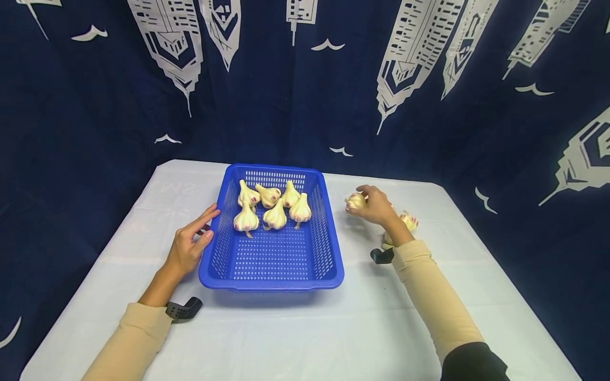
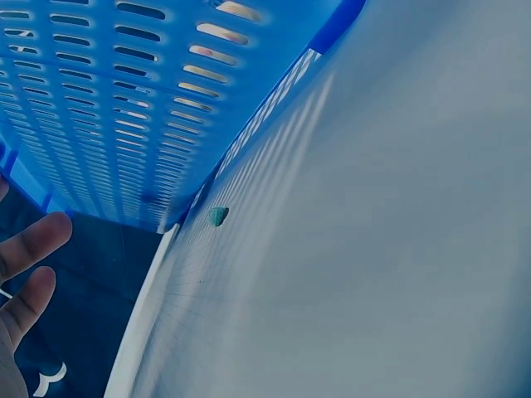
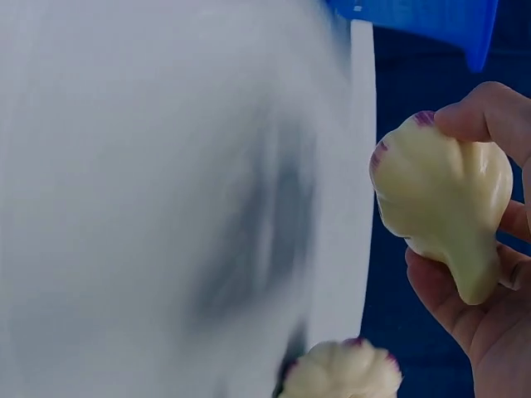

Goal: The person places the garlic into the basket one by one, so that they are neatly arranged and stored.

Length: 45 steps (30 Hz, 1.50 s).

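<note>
My right hand [image 1: 376, 206] pinches a garlic bulb [image 3: 440, 191] between thumb and fingers, above the table just right of the blue basket [image 1: 271, 284]. The bulb is cream with purplish marks, and in the right wrist view its stem points down toward the palm. Several garlic bulbs [image 1: 275, 216] sit inside the basket, grouped in its far half. More garlic [image 1: 409, 221] lies on the table, partly hidden behind my right forearm. On the basket's left side, my left hand [image 1: 188, 246] is at the rim with its fingers extended, holding nothing.
A white cloth [image 1: 305, 338] covers the table. Behind it hangs a dark blue curtain [image 1: 286, 106] with white building prints. In the left wrist view, a small green speck [image 2: 218, 216] shows beside the basket.
</note>
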Motion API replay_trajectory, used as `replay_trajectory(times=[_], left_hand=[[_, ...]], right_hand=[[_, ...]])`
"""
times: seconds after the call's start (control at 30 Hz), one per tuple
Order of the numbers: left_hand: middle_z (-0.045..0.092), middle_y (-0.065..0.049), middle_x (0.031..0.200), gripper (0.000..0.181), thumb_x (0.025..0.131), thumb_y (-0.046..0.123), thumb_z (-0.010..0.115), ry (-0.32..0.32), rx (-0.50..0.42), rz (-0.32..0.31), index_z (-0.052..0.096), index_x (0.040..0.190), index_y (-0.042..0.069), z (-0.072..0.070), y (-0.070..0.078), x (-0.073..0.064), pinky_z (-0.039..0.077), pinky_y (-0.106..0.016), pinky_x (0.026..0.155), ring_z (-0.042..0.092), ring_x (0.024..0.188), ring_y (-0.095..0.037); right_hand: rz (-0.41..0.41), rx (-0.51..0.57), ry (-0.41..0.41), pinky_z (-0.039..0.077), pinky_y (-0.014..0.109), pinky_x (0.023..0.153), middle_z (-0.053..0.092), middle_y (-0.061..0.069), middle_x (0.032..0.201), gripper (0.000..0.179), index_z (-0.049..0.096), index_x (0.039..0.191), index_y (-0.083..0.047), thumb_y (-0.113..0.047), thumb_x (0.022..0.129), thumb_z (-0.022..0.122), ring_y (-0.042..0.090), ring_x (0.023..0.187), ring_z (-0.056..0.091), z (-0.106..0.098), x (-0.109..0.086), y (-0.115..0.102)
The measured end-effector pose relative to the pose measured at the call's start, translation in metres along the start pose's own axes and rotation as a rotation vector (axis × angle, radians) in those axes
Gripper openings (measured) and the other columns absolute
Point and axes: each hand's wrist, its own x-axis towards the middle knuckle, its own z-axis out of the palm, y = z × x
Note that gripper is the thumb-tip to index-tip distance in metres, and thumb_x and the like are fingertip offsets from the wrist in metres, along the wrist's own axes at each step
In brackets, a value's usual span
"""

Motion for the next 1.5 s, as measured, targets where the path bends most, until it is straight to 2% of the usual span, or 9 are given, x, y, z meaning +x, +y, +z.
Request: replay_trajectory(times=[0.13, 0.3, 0.57, 0.77, 0.97, 1.1, 1.33, 1.5], left_hand=[[0.054, -0.014, 0.142, 0.049, 0.086, 0.007, 0.052, 0.007, -0.004, 0.005, 0.061, 0.133, 0.001, 0.0, 0.0, 0.001, 0.044, -0.016, 0.072, 0.063, 0.086, -0.017], [0.054, -0.015, 0.142, 0.049, 0.086, 0.007, 0.053, 0.005, -0.011, 0.007, 0.061, 0.133, 0.0, 0.001, -0.001, 0.001, 0.044, -0.016, 0.072, 0.063, 0.087, -0.017], [0.053, -0.014, 0.143, 0.048, 0.086, 0.009, 0.054, -0.011, 0.004, -0.001, 0.061, 0.133, -0.001, 0.001, 0.0, 0.001, 0.044, -0.015, 0.073, 0.064, 0.087, -0.023], [0.053, -0.014, 0.143, 0.048, 0.087, 0.01, 0.053, -0.017, 0.007, -0.012, 0.061, 0.133, 0.0, 0.001, 0.0, 0.0, 0.044, -0.015, 0.073, 0.064, 0.088, -0.025], [0.054, -0.014, 0.142, 0.048, 0.086, 0.008, 0.053, 0.003, 0.003, 0.007, 0.061, 0.132, -0.001, 0.0, 0.0, 0.001, 0.044, -0.015, 0.073, 0.064, 0.087, -0.022], [0.054, -0.014, 0.142, 0.048, 0.086, 0.007, 0.053, 0.006, 0.015, 0.01, 0.061, 0.133, 0.0, -0.001, 0.001, 0.001, 0.044, -0.015, 0.073, 0.065, 0.086, -0.025], [0.054, -0.014, 0.142, 0.048, 0.086, 0.008, 0.052, -0.001, 0.007, 0.013, 0.061, 0.133, 0.0, 0.0, 0.0, -0.001, 0.044, -0.016, 0.072, 0.065, 0.085, -0.023], [0.054, -0.013, 0.142, 0.048, 0.086, 0.007, 0.052, 0.008, 0.004, 0.013, 0.061, 0.133, 0.001, 0.0, 0.001, 0.0, 0.044, -0.016, 0.072, 0.065, 0.086, -0.022]], right_hand=[[-0.061, 0.001, 0.019, 0.047, 0.048, 0.084, 0.06, 0.025, 0.114, 0.065, 0.06, 0.126, 0.003, -0.028, 0.074, 0.083, 0.039, 0.102, 0.057, -0.001, 0.001, -0.006], [-0.094, 0.035, 0.022, 0.049, 0.047, 0.082, 0.06, 0.025, 0.113, 0.064, 0.062, 0.126, 0.001, -0.025, 0.071, 0.084, 0.039, 0.103, 0.059, -0.002, -0.001, -0.012], [-0.093, 0.045, 0.031, 0.048, 0.045, 0.08, 0.061, 0.025, 0.116, 0.066, 0.061, 0.125, 0.004, -0.021, 0.069, 0.083, 0.04, 0.102, 0.059, 0.0, -0.003, -0.013], [-0.072, 0.082, 0.035, 0.048, 0.045, 0.08, 0.062, 0.021, 0.117, 0.064, 0.062, 0.126, 0.0, -0.02, 0.069, 0.085, 0.038, 0.104, 0.059, -0.005, -0.004, -0.02], [-0.074, 0.095, 0.049, 0.046, 0.046, 0.081, 0.061, 0.02, 0.12, 0.062, 0.063, 0.127, -0.003, -0.017, 0.069, 0.083, 0.037, 0.106, 0.056, -0.01, -0.004, -0.026], [-0.091, 0.091, 0.052, 0.045, 0.047, 0.083, 0.061, 0.021, 0.119, 0.063, 0.064, 0.126, -0.003, -0.013, 0.067, 0.083, 0.037, 0.105, 0.055, -0.011, -0.004, -0.03], [-0.057, 0.094, 0.02, 0.045, 0.048, 0.086, 0.059, 0.02, 0.124, 0.063, 0.064, 0.128, -0.004, -0.014, 0.069, 0.083, 0.038, 0.109, 0.054, -0.013, -0.009, -0.034], [-0.085, 0.082, 0.007, 0.046, 0.05, 0.088, 0.059, 0.022, 0.124, 0.063, 0.064, 0.128, -0.003, -0.016, 0.069, 0.084, 0.039, 0.11, 0.055, -0.014, -0.007, -0.035]])
